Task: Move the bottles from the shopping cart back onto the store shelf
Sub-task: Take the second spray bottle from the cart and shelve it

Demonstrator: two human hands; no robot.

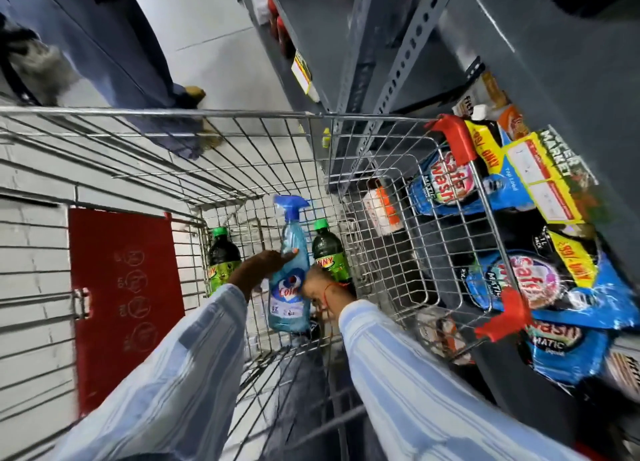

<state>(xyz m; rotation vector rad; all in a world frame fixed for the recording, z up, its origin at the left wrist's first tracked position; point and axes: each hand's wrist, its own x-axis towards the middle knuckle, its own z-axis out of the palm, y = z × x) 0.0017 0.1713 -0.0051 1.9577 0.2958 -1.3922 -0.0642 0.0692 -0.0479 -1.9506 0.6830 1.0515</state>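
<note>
Inside the wire shopping cart (194,117) a blue spray bottle (290,270) stands upright, its trigger head pointing up. My left hand (258,270) grips its left side with fingers curled round the body. My right hand (320,287) presses against its lower right side. Two dark bottles with green caps stand in the cart: one at the left (221,256), one at the right (329,251) just behind my right hand. The grey store shelf (540,51) rises on the right of the cart.
Blue detergent pouches (446,186) and yellow price tags (543,180) fill the shelf beside the cart's right wall. A red child-seat flap (121,304) lies at the cart's left. A person in dark trousers (138,62) stands beyond the cart's far end.
</note>
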